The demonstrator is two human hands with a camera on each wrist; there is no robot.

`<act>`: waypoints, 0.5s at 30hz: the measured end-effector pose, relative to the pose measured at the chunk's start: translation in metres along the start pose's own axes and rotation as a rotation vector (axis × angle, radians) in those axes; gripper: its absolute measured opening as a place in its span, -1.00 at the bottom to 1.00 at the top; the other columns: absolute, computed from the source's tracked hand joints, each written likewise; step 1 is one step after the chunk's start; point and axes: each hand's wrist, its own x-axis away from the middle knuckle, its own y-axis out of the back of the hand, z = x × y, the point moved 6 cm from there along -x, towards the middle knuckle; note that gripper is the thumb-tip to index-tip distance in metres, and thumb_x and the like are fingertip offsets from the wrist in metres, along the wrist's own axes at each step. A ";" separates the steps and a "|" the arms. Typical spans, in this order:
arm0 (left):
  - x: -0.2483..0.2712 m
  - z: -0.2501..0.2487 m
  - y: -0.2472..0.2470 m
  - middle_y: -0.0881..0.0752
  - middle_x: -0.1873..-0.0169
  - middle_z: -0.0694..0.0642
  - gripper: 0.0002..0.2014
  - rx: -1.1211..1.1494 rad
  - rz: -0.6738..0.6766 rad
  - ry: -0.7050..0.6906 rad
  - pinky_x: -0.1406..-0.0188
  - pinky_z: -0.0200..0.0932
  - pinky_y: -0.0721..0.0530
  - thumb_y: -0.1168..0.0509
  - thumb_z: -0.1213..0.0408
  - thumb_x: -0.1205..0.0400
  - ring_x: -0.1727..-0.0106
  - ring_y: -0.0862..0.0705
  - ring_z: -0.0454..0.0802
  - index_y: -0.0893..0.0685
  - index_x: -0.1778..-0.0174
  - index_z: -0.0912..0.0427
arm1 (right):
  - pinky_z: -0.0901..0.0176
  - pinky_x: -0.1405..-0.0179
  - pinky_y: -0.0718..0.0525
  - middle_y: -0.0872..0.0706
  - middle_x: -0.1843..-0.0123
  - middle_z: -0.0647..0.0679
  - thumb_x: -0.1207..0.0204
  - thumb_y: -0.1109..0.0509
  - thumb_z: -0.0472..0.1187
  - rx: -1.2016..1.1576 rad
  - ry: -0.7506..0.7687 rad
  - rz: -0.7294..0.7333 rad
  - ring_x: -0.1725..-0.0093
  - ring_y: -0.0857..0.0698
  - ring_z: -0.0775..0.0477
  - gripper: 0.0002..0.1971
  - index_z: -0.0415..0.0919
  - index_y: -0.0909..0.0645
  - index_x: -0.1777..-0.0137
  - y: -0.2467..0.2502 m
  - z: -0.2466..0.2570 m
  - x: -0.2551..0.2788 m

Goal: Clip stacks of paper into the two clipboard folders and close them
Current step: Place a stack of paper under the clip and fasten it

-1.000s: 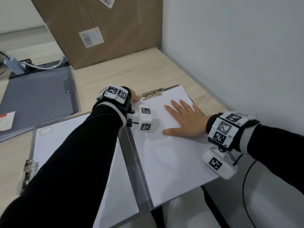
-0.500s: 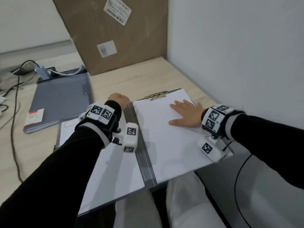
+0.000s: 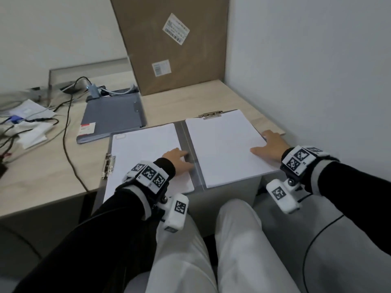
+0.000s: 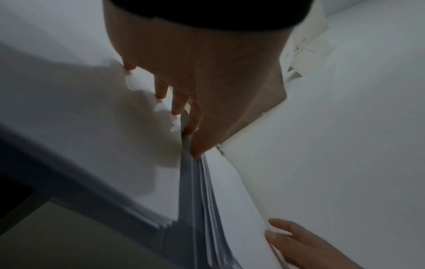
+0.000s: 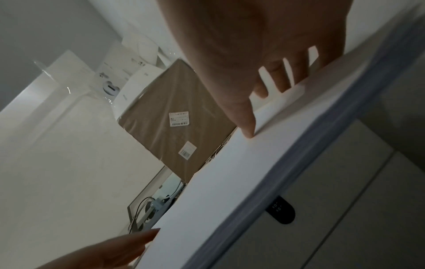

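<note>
Open folder (image 3: 191, 159): grey clipboard folder lying flat and spread at the desk's near right corner, spine running front to back, near edge overhanging the desk.
Right stack (image 3: 224, 149): white paper on the right panel, top edge under a metal clip (image 3: 210, 114) at the far end.
Left stack (image 3: 146, 157): white paper on the left panel, with a second clip (image 3: 108, 167) at the panel's left edge.
Right hand (image 3: 269, 145): at the right stack's outer edge, thumb on top, fingers (image 5: 281, 80) curling over the edge; seemingly taking hold of paper and cover together.
Left hand (image 3: 178, 158): flat, fingers (image 4: 177, 102) relaxed and straight, tips resting on the left stack beside the spine; gripping nothing.
Step in hand: probably closing this folder, right panel over left.
Doing it well: catch the cover beneath the sheets, not loose sheets alone; steady the left side near the spine; clear the left hand before the cover lands.
Second folder (image 3: 113, 117): grey, closed, further back left on the desk (image 3: 42, 172).
Surroundings: cardboard box (image 3: 171, 43) standing against the wall behind; cables (image 3: 67, 132) and papers at far left.
</note>
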 end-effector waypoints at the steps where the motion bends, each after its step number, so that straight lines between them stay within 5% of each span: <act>1: 0.002 -0.001 -0.003 -0.26 -0.59 0.14 -0.34 -0.025 0.021 0.000 -0.58 0.10 -0.28 -0.24 -0.02 -0.59 -0.61 -0.24 0.16 -0.25 -0.61 0.04 | 0.01 -0.27 -0.56 -0.56 -0.38 -0.22 -0.43 -0.45 0.05 -0.017 -0.039 -0.021 -0.31 -0.59 -0.25 -0.29 -0.29 -0.33 -0.48 0.002 -0.008 0.002; 6: 0.008 -0.006 -0.010 -0.05 -0.65 0.17 -0.31 -0.059 0.044 0.005 -0.59 0.19 -0.15 -0.20 -0.01 -0.63 -0.66 0.00 0.24 -0.08 -0.66 -0.03 | 0.04 0.07 -0.69 -0.70 -0.08 -0.21 -0.36 -0.47 0.21 -0.119 -0.199 0.144 0.02 -0.70 -0.24 -0.33 -0.38 -0.59 -0.21 -0.005 -0.043 0.007; 10: 0.012 -0.014 -0.010 0.00 -0.67 0.15 -0.31 -0.007 0.025 -0.010 -0.61 0.18 -0.12 -0.21 0.03 -0.64 -0.68 0.03 0.22 -0.07 -0.66 -0.02 | 0.22 0.49 -0.47 -0.62 0.15 -0.20 -0.50 -0.42 0.07 -0.150 -0.187 0.104 0.36 -0.56 -0.10 -0.61 -0.32 -0.56 0.09 0.004 -0.048 0.007; 13: 0.009 -0.028 -0.010 0.00 -0.68 0.13 -0.32 0.122 0.032 -0.040 -0.64 0.13 -0.08 -0.24 0.06 -0.63 -0.70 0.03 0.15 -0.12 -0.65 0.00 | 0.20 0.48 -0.39 -0.55 0.09 -0.16 -0.53 -0.42 -0.03 -0.188 -0.196 -0.029 0.40 -0.49 -0.03 -0.67 -0.24 -0.47 0.32 0.022 -0.053 0.004; 15: 0.005 -0.037 -0.003 -0.03 -0.68 0.14 -0.37 0.290 -0.043 -0.058 -0.63 0.05 -0.11 -0.27 0.13 -0.63 -0.68 -0.08 0.14 -0.25 -0.62 0.01 | 0.18 0.27 -0.47 -0.59 0.09 -0.21 -0.53 -0.41 -0.09 -0.201 -0.226 -0.096 0.26 -0.58 -0.16 -0.71 -0.32 -0.57 0.26 0.033 -0.060 -0.001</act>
